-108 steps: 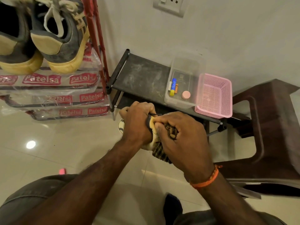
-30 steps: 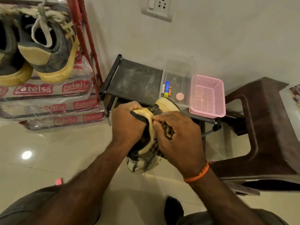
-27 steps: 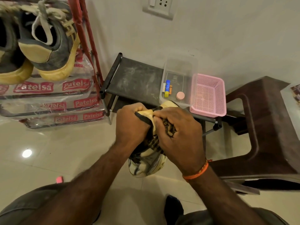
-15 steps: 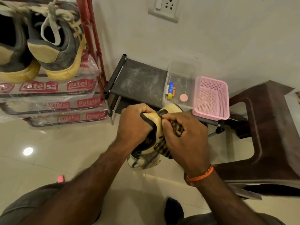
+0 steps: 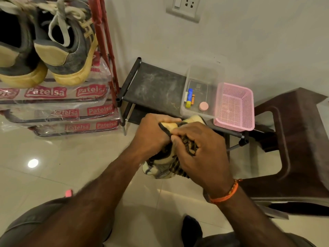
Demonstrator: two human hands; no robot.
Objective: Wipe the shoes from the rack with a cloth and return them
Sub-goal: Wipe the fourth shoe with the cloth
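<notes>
Red "Patelsa" labels (image 5: 45,92) on plastic-wrapped rack (image 5: 99,41) beneath grey shoes (image 5: 69,50)

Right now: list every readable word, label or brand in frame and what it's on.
"Patelsa": red labels repeated on the clear plastic wrap over the red rack, across its lower tiers; some are cut off or creased.
Dark card inside the clear container: print too small to read.
Blue and yellow stick in that container: no legible text.
Grey shoes, pink basket, wall socket: no text visible.
</notes>
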